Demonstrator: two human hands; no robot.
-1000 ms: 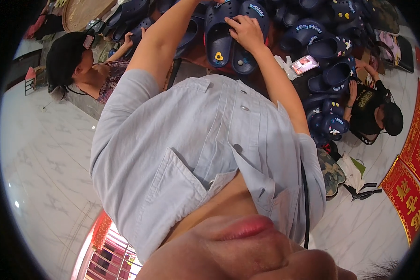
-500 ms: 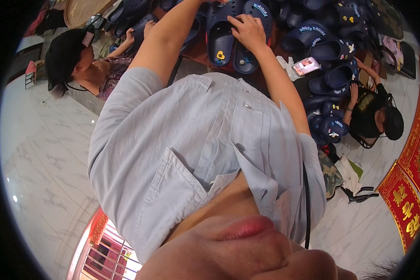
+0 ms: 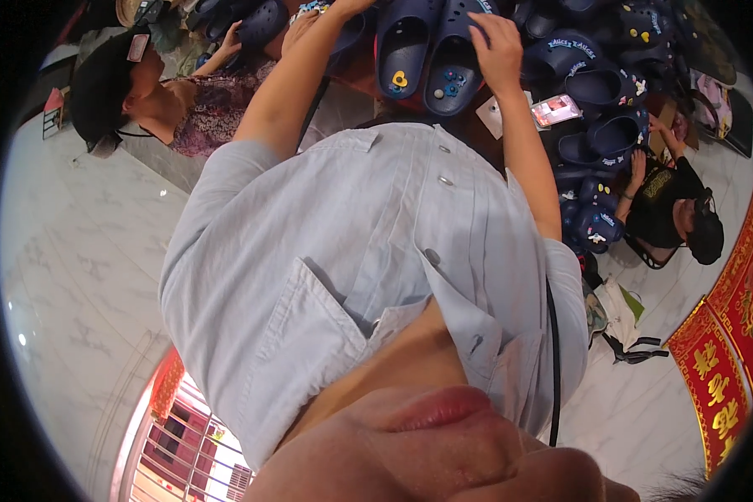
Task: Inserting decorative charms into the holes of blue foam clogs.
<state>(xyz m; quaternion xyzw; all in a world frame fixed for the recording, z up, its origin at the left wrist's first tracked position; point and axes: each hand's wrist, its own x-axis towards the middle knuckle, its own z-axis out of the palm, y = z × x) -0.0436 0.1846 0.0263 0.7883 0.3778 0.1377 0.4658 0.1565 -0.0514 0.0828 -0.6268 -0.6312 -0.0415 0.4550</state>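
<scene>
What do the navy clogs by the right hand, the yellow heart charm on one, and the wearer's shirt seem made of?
Navy clogs: probably moulded foam or rubber, satin-matte: dull sheen, no visible seams. Yellow heart charm: perhaps smooth plastic or rubber; bright colour is the only hint. Shirt: likely woven cotton, matte, from creases and stitched seams.

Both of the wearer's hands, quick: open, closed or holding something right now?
Left hand: cannot be told; the picture's top edge cuts it off.
Right hand: open, loosely curved, at the side of a navy clog; contact is unclear.
</scene>
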